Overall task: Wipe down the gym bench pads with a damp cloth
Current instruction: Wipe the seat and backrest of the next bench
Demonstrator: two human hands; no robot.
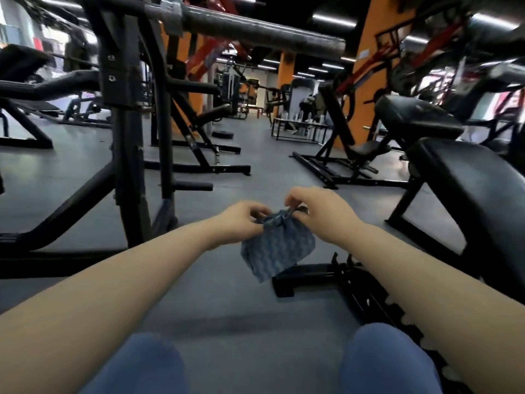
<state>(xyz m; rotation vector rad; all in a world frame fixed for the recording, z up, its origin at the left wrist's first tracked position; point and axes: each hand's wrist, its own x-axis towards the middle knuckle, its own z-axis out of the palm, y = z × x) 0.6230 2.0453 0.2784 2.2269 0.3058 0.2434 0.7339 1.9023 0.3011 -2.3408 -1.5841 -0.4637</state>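
A blue textured cloth (pixel 277 248) hangs in front of me, low over the grey floor. My left hand (pixel 241 221) pinches its upper left edge and my right hand (pixel 321 213) pinches its upper right edge, both with fingers closed on the fabric. To the right stands a black padded gym bench (pixel 477 191), its long pad sloping up and away, about an arm's length from the cloth. A second black pad (pixel 412 115) sits behind it.
A black rack frame (pixel 125 123) with a thick bar (pixel 255 27) overhead stands to the left. The bench's black base foot (pixel 306 277) lies on the floor under the cloth. My knees in blue trousers (pixel 380 362) are at the bottom. More machines fill the background.
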